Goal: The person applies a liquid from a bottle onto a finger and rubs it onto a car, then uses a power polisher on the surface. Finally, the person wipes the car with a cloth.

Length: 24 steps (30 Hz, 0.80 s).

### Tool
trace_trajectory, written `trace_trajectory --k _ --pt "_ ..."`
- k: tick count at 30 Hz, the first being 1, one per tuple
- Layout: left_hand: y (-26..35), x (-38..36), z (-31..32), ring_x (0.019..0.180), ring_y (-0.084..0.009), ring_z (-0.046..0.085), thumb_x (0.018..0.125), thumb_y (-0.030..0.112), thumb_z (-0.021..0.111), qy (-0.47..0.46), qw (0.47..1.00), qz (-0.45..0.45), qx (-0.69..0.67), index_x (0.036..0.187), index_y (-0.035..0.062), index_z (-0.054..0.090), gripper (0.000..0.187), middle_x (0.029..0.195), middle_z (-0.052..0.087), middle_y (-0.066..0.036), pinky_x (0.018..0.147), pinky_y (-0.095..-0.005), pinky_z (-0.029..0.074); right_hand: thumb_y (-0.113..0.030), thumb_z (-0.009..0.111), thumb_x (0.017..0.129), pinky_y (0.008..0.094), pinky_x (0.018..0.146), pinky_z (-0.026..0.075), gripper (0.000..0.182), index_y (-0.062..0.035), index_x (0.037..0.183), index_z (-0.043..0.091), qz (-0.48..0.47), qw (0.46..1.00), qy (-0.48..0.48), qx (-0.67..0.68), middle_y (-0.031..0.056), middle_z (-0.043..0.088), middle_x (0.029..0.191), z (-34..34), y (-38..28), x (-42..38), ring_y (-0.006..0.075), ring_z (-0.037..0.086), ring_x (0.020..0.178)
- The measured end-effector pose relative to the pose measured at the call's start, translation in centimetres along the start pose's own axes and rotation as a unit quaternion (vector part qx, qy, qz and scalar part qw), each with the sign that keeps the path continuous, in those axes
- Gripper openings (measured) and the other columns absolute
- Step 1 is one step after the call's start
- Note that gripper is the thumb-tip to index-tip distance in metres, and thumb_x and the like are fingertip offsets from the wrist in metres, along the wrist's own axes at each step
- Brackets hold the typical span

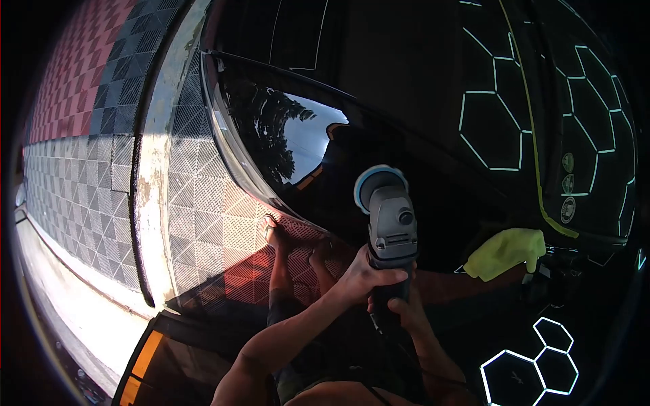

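Observation:
Both of my hands are wrapped round a grey and black power polisher (393,227). My left hand (362,277) is closed on its body just behind the grey head. Further back, my right hand (408,311) grips the black handle. A round pad with a light blue edge (381,183) sits at the polisher's front end, over a glossy black car panel (433,135). The pad's working face is turned away from me. To the right of the polisher, a yellow-green cloth (504,254) lies bunched on a dark surface.
Glowing hexagon lines (497,128) show on the shiny black bodywork. A yellow strip (535,142) runs along it, near several round stickers (568,186). Patterned floor tiles (196,216) and a pale worn strip (154,203) lie at left. An orange-striped dark edge (145,358) stands lower left.

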<state>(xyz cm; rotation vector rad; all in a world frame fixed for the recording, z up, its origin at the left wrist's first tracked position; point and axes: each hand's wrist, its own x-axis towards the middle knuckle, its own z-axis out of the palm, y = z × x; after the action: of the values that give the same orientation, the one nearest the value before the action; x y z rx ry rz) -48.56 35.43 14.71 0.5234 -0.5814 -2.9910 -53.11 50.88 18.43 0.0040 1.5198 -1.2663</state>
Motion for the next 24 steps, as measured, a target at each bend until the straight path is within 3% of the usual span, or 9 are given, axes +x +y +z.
trace_trajectory --k 3,5,9,12,14,18,20,24 --pt "-2.1 -0.9 -0.6 0.087 -0.0193 0.067 0.071 0.025 0.079 -0.001 1.0 0.003 0.002 0.112 -0.0006 0.06 0.052 0.097 0.067 -0.01 0.079 -0.0316 0.055 -0.048 0.075 0.075 0.034 0.067 0.059 0.071 0.0059 0.115 0.054 -0.018 1.0 0.01 0.004 0.0147 0.067 0.086 -1.4 1.8 -0.8 0.025 0.071 0.074" --pt "-3.3 -2.2 -1.5 0.092 -0.0218 0.066 0.07 0.025 0.078 0.01 1.0 0.0 -0.021 0.118 -0.0017 0.055 0.059 0.1 0.065 -0.012 0.082 -0.0341 0.055 -0.023 0.076 0.078 0.0354 0.08 0.056 0.071 0.0039 0.134 0.041 0.031 0.999 -0.031 -0.03 0.0144 0.064 0.101 -2.0 3.0 -1.1 0.0223 0.067 0.09" --pt "-4.4 -4.1 -3.6 0.102 -0.0279 0.062 0.072 0.028 0.074 -0.016 0.99 0.06 -0.13 0.132 -0.0003 0.039 0.075 0.112 0.057 -0.018 0.084 -0.0397 0.054 -0.022 0.078 0.078 0.0367 0.091 0.051 0.074 0.0038 0.136 0.039 0.006 0.99 -0.048 -0.132 0.0152 0.061 0.113 -0.5 3.7 -0.2 0.0242 0.062 0.105" --pt "-2.7 -3.9 -5.0 0.1 -0.0297 0.062 0.073 0.029 0.073 -0.028 0.983 0.11 -0.142 0.131 -0.0005 0.04 0.073 0.11 0.057 -0.018 0.084 -0.0401 0.054 -0.022 0.079 0.078 0.0373 0.098 0.046 0.075 0.0037 0.136 0.039 -0.027 0.979 -0.074 -0.189 0.0159 0.056 0.121 2.4 1.1 1.7 0.0253 0.056 0.117" --pt "-0.9 -3.1 -6.2 0.098 -0.0303 0.063 0.078 0.031 0.073 -0.055 0.976 0.14 -0.157 0.132 -0.0006 0.04 0.071 0.107 0.058 -0.018 0.084 -0.0416 0.055 -0.024 0.077 0.078 0.0382 0.101 0.043 0.081 0.0048 0.141 0.035 -0.117 0.979 -0.067 -0.153 0.0176 0.051 0.127 4.4 0.2 3.3 0.0283 0.052 0.121" --pt "2.9 -2.3 -7.5 0.093 -0.0307 0.065 0.081 0.037 0.073 -0.06 0.972 0.182 -0.138 0.132 -0.0007 0.041 0.071 0.105 0.059 -0.017 0.083 -0.0429 0.057 -0.026 0.076 0.079 0.039 0.104 0.041 0.08 0.0067 0.14 0.036 -0.09 0.971 -0.08 -0.204 0.0195 0.049 0.129 6.8 -2.1 6.2 0.0289 0.05 0.124" --pt "3.9 -2.1 -7.7 0.092 -0.0305 0.065 0.082 0.04 0.073 -0.053 0.971 0.188 -0.135 0.131 -0.0008 0.042 0.071 0.104 0.059 -0.017 0.082 -0.0425 0.057 -0.037 0.073 0.084 0.0387 0.089 0.053 0.077 0.0107 0.133 0.039 -0.186 0.958 -0.099 -0.196 0.0234 0.062 0.111 7.6 -2.6 7.4 0.0304 0.066 0.104" --pt "4.0 -2.0 -7.4 0.092 -0.0309 0.065 0.081 0.04 0.073 -0.044 0.971 0.194 -0.133 0.131 -0.0009 0.042 0.071 0.103 0.059 -0.017 0.082 -0.0429 0.057 -0.035 0.075 0.084 0.037 0.087 0.054 0.075 0.0108 0.132 0.04 -0.174 0.964 -0.092 -0.181 0.0224 0.063 0.11 7.3 -2.8 7.2 0.0294 0.066 0.103"
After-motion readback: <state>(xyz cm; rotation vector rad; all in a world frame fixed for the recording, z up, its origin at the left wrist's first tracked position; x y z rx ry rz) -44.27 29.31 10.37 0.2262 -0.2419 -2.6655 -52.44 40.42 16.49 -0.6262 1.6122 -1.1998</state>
